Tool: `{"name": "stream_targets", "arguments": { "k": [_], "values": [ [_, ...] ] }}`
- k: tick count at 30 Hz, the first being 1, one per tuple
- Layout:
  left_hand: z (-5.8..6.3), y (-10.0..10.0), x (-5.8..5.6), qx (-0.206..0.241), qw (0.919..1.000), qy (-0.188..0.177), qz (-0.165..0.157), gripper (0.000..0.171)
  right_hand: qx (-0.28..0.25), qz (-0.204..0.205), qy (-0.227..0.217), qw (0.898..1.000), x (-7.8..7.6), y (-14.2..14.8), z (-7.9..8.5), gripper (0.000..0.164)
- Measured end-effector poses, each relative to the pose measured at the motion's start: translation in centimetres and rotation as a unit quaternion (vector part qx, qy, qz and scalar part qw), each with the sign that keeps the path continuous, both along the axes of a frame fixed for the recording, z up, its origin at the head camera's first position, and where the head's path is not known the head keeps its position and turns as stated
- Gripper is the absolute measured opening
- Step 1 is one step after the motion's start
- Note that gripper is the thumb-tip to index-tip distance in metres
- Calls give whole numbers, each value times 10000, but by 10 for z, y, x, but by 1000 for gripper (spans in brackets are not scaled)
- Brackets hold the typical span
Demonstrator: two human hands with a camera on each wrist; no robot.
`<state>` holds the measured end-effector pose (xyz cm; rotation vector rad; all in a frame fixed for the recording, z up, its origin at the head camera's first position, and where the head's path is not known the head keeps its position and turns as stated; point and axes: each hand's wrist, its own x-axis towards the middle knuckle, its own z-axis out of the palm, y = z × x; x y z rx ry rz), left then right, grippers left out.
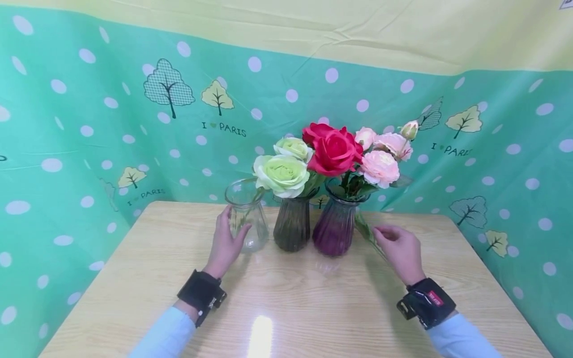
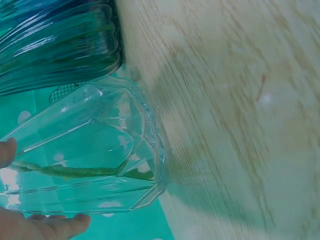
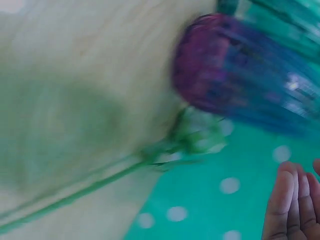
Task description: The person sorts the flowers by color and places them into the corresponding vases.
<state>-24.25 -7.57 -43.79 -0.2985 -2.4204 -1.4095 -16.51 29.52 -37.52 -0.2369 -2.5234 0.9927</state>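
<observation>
My left hand (image 1: pixel 227 243) holds a clear glass vase (image 1: pixel 255 231), thumb on one side and fingers on the other. A green stem (image 2: pixel 70 171) shows inside that vase in the left wrist view. My right hand (image 1: pixel 400 248) is beside a flower (image 3: pixel 200 132) with a long green stem that lies on the table, right of the purple vase (image 1: pixel 333 228). In the right wrist view the fingers (image 3: pixel 292 200) are apart from this flower, with nothing in them; that view is blurred.
A dark grey glass vase (image 1: pixel 292 226) stands between the clear and purple ones. Pale green roses (image 1: pixel 282 175), a red rose (image 1: pixel 336 150) and pink flowers (image 1: pixel 380 167) rise above the vases. A dotted green cloth (image 1: pixel 179 164) hangs behind the wooden table (image 1: pixel 304 298).
</observation>
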Motion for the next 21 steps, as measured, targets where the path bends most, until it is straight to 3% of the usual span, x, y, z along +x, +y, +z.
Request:
{"name": "stream_targets", "arguments": {
  "k": [11, 16, 21],
  "values": [
    [-2, -1, 0, 68, 10000, 62, 3, 73, 612, 212, -956, 9933, -13, 33, -35, 28],
    [-3, 0, -1, 69, 9999, 104, -32, 73, 643, 267, -1491, 9864, -19, 41, -47, 30],
    [-2, 0, -1, 54, 9999, 91, 1, 73, 659, 232, -1744, 9822, -28, 47, -57, 30]
  ]
}}
